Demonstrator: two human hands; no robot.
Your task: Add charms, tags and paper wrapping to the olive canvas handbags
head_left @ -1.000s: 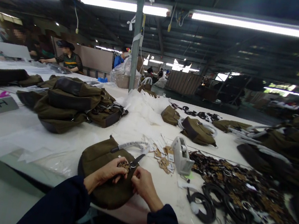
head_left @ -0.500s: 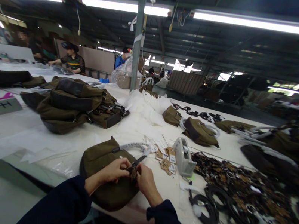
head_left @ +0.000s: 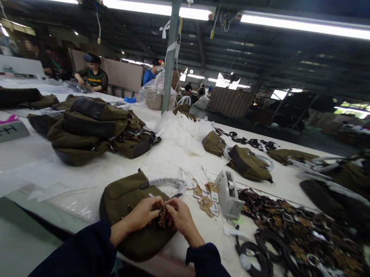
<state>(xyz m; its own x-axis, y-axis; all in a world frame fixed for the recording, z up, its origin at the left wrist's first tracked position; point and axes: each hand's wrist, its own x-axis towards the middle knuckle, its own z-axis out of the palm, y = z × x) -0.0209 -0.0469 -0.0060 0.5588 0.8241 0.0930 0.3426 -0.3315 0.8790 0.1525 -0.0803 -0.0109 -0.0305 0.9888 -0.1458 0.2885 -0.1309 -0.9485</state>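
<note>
An olive-green handbag (head_left: 127, 190) with a plastic-wrapped handle (head_left: 167, 181) lies on the table in front of me. Over its right part, my left hand (head_left: 147, 210) and my right hand (head_left: 180, 215) come together, fingers pinched. Between them hangs a small brown patterned charm (head_left: 162, 218), and both hands grip it near its top. The exact spot where the fingertips meet is too small to make out. Just beyond the right hand lie several tan paper hang tags (head_left: 208, 200).
Right of the tags stands a grey tape dispenser (head_left: 228, 194). Beyond it spread a heap of brown charms (head_left: 297, 226) and coiled black straps (head_left: 259, 260). Stacked olive bags (head_left: 92, 126) lie at left, near white tissue sheets (head_left: 182, 133). A co-worker (head_left: 93, 75) sits across the table.
My hands have drawn closer together and the charm now hangs lower and more visibly between them. The dark strap end above the right hand is now mostly covered.
</note>
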